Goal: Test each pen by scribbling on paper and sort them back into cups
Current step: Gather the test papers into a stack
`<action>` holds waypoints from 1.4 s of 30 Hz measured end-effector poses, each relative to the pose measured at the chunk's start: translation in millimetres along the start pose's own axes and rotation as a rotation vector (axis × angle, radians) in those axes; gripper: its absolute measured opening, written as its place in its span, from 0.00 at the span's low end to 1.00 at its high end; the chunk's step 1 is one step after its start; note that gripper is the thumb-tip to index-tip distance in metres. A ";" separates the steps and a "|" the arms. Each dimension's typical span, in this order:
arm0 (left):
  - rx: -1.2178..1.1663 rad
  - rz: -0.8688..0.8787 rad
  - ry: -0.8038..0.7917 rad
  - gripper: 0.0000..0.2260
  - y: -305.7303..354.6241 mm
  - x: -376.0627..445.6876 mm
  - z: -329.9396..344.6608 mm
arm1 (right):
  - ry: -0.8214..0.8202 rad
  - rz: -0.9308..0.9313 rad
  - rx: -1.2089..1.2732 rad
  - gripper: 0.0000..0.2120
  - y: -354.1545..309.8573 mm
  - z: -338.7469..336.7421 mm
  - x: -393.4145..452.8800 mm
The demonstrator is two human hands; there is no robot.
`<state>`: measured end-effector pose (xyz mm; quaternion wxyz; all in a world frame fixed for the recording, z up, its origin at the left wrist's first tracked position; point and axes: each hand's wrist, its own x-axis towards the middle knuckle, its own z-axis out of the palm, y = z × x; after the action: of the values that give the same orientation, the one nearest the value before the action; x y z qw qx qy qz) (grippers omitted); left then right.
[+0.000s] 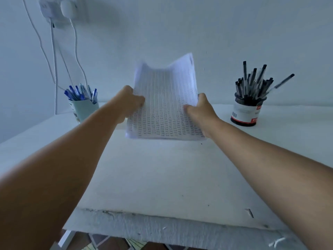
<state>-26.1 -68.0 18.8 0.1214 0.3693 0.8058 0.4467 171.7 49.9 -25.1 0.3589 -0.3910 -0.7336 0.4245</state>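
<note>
Item: stack of paper (164, 103), held by both hands above a white table (162, 177).

Left hand (130, 101): fingers curled, gripping the stack's left edge. Right hand (200, 110): fingers curled, gripping the right edge, thumb on the printed top sheet. Stack: centre of scene, near edge low by the table, far end tilted up and bowed; rows of small marks cover the sheet. Pale cup (83, 110): far left, holding blue pens (79, 93). White cup with dark rim (246, 111): far right, holding black pens (255, 82). White cables (54, 56) hang on the wall behind the left cup.
</note>
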 end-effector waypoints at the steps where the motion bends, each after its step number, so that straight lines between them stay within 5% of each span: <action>1: 0.143 -0.014 -0.064 0.12 -2.3 -1.5 1.0 | -0.049 0.022 -0.118 0.20 3.0 1.5 -0.6; 5: 0.586 0.027 -0.229 0.14 -13.9 -9.3 13.5 | -0.199 0.113 -0.569 0.15 15.8 9.7 -11.0; 8: 0.726 0.013 -0.210 0.22 -22.1 -11.8 20.5 | -0.105 0.103 -0.695 0.30 13.3 10.0 -13.1; 11: 0.717 0.036 -0.002 0.39 -29.7 -14.1 17.0 | -0.059 -0.066 -0.771 0.40 2.5 10.1 -19.1; 18: 0.489 0.078 0.608 0.31 -63.9 -15.0 -7.1 | -0.359 -0.317 -0.580 0.25 -10.9 48.7 -32.0; 23: 0.101 -0.119 0.874 0.44 -86.5 -11.6 -31.3 | -0.397 -0.341 -0.663 0.25 -10.6 78.6 -32.4; 26: -0.110 -0.219 0.743 0.48 -104.9 -2.6 -41.5 | -0.384 -0.329 -0.643 0.27 -9.6 83.9 -31.7; 29: -0.128 -0.188 0.604 0.35 -119.4 5.1 -46.5 | -0.370 -0.325 -0.608 0.30 -8.7 83.7 -29.5; 33: -0.032 -0.118 0.606 0.30 -113.8 7.0 -44.0 | -0.366 -0.312 -0.583 0.33 -8.8 83.0 -29.5; 37: -0.201 -0.005 0.602 0.30 -88.2 8.1 -28.1 | -0.388 -0.256 -0.498 0.37 -10.3 77.7 -29.6; 42: -0.317 0.115 0.396 0.30 -49.7 5.9 15.7 | -0.363 -0.159 -0.316 0.29 -5.6 68.4 -25.7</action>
<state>-46.1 -70.2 -29.7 -0.0081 0.2962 0.7113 0.6374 122.8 2.1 -51.2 0.1881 -0.3005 -0.8717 0.3383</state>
